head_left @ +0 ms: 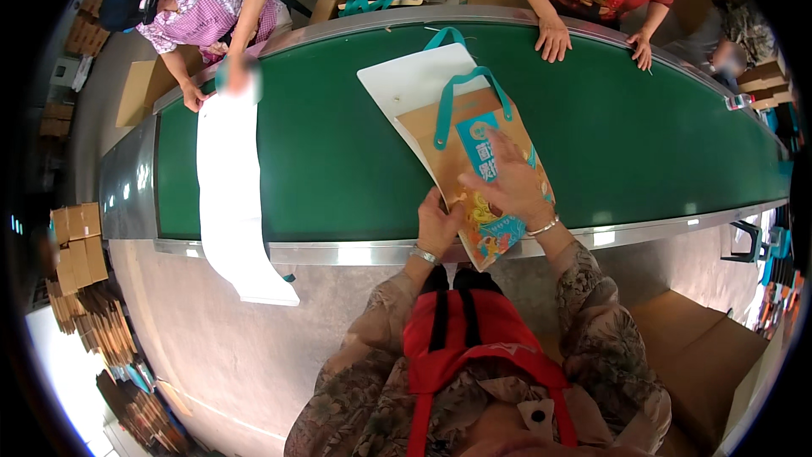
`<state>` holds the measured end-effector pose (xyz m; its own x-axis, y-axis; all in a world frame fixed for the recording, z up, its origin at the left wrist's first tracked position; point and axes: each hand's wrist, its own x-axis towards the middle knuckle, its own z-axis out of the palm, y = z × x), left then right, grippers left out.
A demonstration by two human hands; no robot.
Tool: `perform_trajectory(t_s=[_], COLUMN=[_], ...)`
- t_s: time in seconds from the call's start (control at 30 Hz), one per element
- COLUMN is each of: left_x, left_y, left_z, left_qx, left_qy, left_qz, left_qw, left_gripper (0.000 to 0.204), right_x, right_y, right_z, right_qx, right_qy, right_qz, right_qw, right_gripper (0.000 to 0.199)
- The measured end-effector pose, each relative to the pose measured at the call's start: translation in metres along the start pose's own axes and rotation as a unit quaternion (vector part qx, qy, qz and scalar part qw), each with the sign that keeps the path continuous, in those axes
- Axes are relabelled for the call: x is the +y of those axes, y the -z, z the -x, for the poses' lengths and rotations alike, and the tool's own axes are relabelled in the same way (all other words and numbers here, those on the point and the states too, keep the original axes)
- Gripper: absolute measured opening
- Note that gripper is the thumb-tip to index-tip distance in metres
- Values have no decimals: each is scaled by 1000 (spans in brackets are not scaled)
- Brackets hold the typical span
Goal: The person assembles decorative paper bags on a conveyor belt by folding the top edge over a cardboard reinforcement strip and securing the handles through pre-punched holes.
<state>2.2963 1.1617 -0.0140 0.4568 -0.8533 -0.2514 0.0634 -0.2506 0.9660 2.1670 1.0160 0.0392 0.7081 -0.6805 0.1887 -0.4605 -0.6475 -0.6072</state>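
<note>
A flat paper gift bag with a colourful printed front and teal handles lies on the green conveyor belt, its lower end over the near metal edge. My right hand presses flat on the bag's printed face, fingers spread. My left hand grips the bag's left lower edge. Under it lies a brown bag panel and a white flat bag with a teal handle.
A long white sheet hangs over the belt's near edge at left. One person leans on the far left rim, another rests both hands on the far edge. Cardboard stacks stand left; a brown box is at my right.
</note>
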Motion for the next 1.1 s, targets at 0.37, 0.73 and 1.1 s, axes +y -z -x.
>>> perform_trajectory(t_s=[0.37,0.73,1.1], left_x=[4,-25,-116], left_y=[-33,183,41], left_z=[51,61,84], left_qx=[-104,85,179], left_qy=[-75,98,364], left_qz=[70,651,480], left_qw=[989,748,778], left_gripper=[49,94,34], right_x=[-70,-21,8], right_y=[18,67,-31], right_z=[-26,-13,82], right_qx=[-96,-56,-147], right_qy=[28,405,117], right_qz=[338,225,129], right_qw=[936,885,974], right_gripper=[54,44,46])
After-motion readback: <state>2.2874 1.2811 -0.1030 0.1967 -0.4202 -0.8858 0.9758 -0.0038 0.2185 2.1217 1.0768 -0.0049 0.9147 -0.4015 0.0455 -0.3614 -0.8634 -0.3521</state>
